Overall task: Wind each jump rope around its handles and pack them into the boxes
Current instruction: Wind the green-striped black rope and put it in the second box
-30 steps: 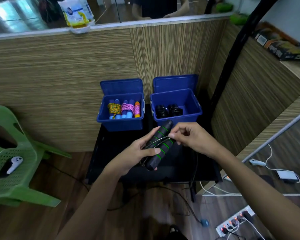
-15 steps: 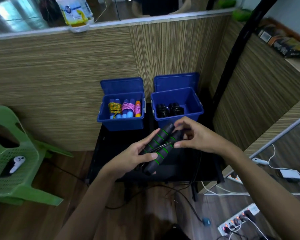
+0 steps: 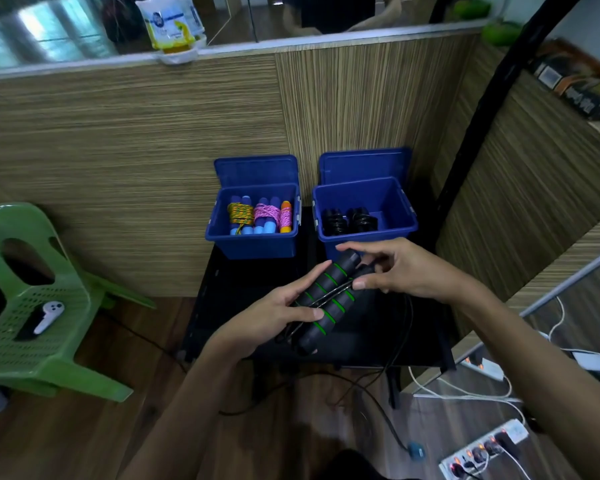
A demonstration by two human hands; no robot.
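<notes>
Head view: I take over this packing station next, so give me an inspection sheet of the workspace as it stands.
Surface: black table, mostly bare near its left side.
Job's things: black handles with green rings, side by side, rope laid between them; left blue box holds wound coloured ropes; right blue box holds two black bundles, with room beside them.
Clutter: white controller on green chair.
Hands: left hand grips the handles from below; right hand holds their far ends.
Cables: black rope hangs off the table front; power strip with plugs on the floor.
Surroundings: wood-grain partition, wooden floor.
</notes>
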